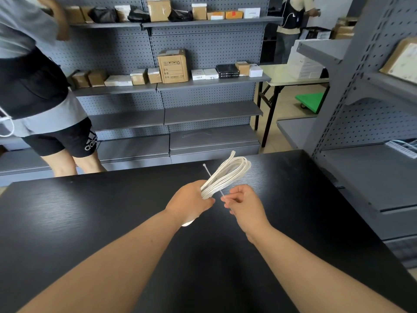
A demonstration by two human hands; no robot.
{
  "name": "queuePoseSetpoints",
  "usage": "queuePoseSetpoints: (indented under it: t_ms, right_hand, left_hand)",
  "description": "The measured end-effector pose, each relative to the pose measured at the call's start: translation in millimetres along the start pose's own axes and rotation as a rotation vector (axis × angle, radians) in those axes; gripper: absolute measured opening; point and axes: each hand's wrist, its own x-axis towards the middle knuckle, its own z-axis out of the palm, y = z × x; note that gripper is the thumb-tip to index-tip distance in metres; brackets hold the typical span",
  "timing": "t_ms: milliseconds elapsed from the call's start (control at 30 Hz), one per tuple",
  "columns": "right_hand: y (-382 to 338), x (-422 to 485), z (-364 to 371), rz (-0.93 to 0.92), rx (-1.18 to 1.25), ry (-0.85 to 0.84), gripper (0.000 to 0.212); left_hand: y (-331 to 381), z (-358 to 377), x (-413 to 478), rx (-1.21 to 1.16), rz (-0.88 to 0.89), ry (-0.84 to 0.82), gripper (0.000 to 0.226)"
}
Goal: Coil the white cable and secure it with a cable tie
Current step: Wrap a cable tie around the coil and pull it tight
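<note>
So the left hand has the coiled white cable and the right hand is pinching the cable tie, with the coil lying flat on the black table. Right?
Not quite. The head view shows the coiled white cable lifted above the black table, not lying flat on it. The rest stands: the left hand has its grip around the coil, and the right hand pinches the cable tie.

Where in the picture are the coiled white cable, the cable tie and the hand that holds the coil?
white cable point(228, 171): head view, on the bundled loops above the fist.
cable tie point(206, 168): head view, on its thin strip near the far end.
left hand point(190, 201): head view, on the back of the hand.
</note>
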Motion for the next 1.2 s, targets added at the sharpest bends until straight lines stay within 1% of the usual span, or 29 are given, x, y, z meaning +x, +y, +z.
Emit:
queuePoseSetpoints:
  t_ms: [100,200,300,433,533,633,700,767,833,933,1000,1100,1167,1200]
  right_hand:
    - [0.1,0.5,1.2,-0.007,-0.026,0.004,0.021]
    - [0.6,0.5,2.2,0.008,-0.015,0.006,0.018]
    - [1.3,-0.5,2.9,0.027,0.009,-0.004,0.015]
    - [-1.4,-1.3,1.1,0.044,0.025,-0.076,0.01]
    - [-2.6,-0.2,0.8,0.076,0.054,-0.083,0.009]
    - [-6.6,-1.0,-0.4,0.112,0.147,-0.119,0.015]
    - [-9.8,-2.5,-3.4,0.116,0.184,-0.179,0.024]
    - [-11.8,-4.0,-6.4,0.09,0.161,-0.229,0.029]
    - [-12.5,-5.5,-6.9,0.037,0.095,-0.248,0.027]
    - [-13.7,-5.6,-5.2,-0.065,-0.012,-0.209,0.023]
    - [-13.0,-3.3,-5.6,-0.229,-0.227,-0.141,0.023]
    - [-15.3,0.7,-6.0,-0.596,-0.647,0.008,0.026]
    - [-16.0,5.7,-7.5,-0.903,-0.868,0.122,0.023]
    - [-15.7,8.2,-8.5,-1.026,-0.949,0.17,0.025]
  left_hand:
    - [1.4,-0.2,-0.4,-0.059,0.013,-0.038,0.007]
    - [2.5,0.2,-0.2,-0.071,0.027,-0.049,0.02]
    - [2.3,1.1,0.8,-0.079,0.021,-0.03,0.023]
    - [1.2,-0.4,3.5,-0.071,0.009,0.007,0.027]
    - [0.3,-1.9,5.2,-0.072,0.011,0.011,0.031]
    - [-0.9,-2.4,7.5,-0.094,0.001,0.036,0.029]
    - [-2.3,-3.2,9.6,-0.115,-0.009,0.056,0.027]
    - [-3.3,-4.4,11.1,-0.129,-0.021,0.066,0.023]
    - [-4.5,-5.3,12.5,-0.127,-0.031,0.076,0.021]
    - [-4.9,-5.9,15.0,-0.117,-0.04,0.099,0.019]
    - [-4.6,-5.6,16.7,-0.105,-0.037,0.11,0.02]
    - [-4.1,-4.6,18.4,-0.086,-0.036,0.114,0.027]
    - [-3.9,-3.3,19.2,-0.081,-0.035,0.115,0.029]
    - [-3.9,-2.6,19.6,-0.074,-0.035,0.115,0.029]
